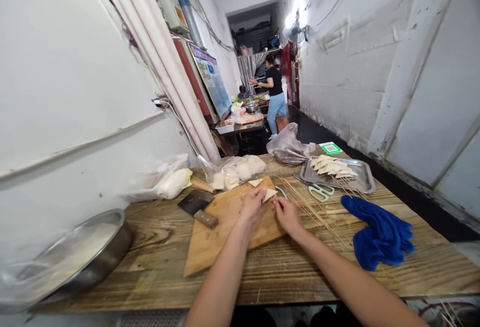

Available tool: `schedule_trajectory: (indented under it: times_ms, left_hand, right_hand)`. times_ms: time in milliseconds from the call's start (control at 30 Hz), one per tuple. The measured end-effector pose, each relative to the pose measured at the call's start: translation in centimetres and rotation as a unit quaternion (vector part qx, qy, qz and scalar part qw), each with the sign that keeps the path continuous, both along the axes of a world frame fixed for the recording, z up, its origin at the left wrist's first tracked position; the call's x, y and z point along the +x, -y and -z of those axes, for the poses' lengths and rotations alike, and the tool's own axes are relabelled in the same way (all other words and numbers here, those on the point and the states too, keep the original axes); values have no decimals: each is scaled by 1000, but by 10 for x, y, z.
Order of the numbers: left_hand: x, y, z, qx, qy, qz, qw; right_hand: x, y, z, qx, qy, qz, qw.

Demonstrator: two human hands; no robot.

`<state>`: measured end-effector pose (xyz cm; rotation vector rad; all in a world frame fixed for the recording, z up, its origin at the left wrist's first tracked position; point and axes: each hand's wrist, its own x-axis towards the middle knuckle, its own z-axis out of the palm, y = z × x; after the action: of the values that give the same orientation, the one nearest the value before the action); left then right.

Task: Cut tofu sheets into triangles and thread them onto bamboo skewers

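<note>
My left hand (pixel 254 203) is closed on a thin, pale triangular tofu slice (pixel 269 195) above the cutting board (pixel 221 237). Beside it, my right hand (pixel 288 215) is closed in a pinch near the slice's lower right edge; whatever the fingers hold is hidden. A second triangular slice (pixel 255 183) lies at the board's far edge. Several bamboo skewers (pixel 309 207) are spread on the table just right of my right hand. On the board's left side rests a cleaver (pixel 195 202) with a wooden handle.
Skewered slices (pixel 332 166) lie on a metal tray (pixel 365 177). Around it are green-handled scissors (pixel 321 192), blue gloves (pixel 378 232) and a plastic bag (pixel 288 142). Bagged slices (pixel 240 169), a cabbage (pixel 175 184) and a metal basin (pixel 108 247) stand left. A person (pixel 275 92) stands farther back.
</note>
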<state>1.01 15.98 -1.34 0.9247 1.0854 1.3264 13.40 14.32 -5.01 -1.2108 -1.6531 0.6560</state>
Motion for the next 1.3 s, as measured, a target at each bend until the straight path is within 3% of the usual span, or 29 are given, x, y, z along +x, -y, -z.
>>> schedule_trajectory:
  times_ms: [200,300,467,567,633,733,800,867,1000,1100,1200,1300]
  left_hand:
    - [-12,-1,5,-76,95,-119,986]
    - [-17,-1,4,-76,83,-115,987]
    - [0,3,12,-63,45,-68,995]
    - [2,-1,15,-9,-69,-68,995]
    - [-4,-8,16,34,-243,-112,963]
    - [-12,-19,16,-18,-517,-139,844]
    - [-11,-25,16,-77,-617,-129,772]
    - [-6,-29,16,-100,-643,-127,749]
    - [8,-28,19,-72,-608,-112,783]
    - [11,-24,27,12,-548,-108,829]
    - [1,-19,36,73,-410,-77,906]
    - [-21,-10,40,65,-198,-81,975]
  right_hand:
    - [1,4,0,5,102,-35,994]
    - [0,7,0,13,121,-43,992]
    - [0,6,-2,13,106,-25,994]
    - [5,0,-5,6,87,12,996]
    - [10,-5,-7,2,65,47,997]
    - [15,-11,-7,-5,35,74,997]
    - [16,-14,-5,-7,28,71,997]
    - [16,-14,-4,-6,24,67,997]
    - [15,-13,-3,-7,11,75,997]
    - [16,-12,-6,-2,-1,81,997]
    - [16,-10,-8,9,-10,77,997]
    - [13,-5,-8,10,8,54,998]
